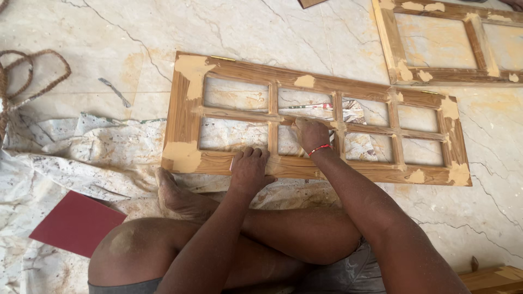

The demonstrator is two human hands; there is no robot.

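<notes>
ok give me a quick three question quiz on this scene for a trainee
1. True or false: the wooden window frame lies flat on the floor.
2. Which hand rests on the frame's near rail: A) left hand B) right hand?
3. What colour is the flat sheet beside the person's knee?

Key: 1 true. 2 A; the right hand presses on an inner bar near the frame's middle. 3 dark red.
</notes>
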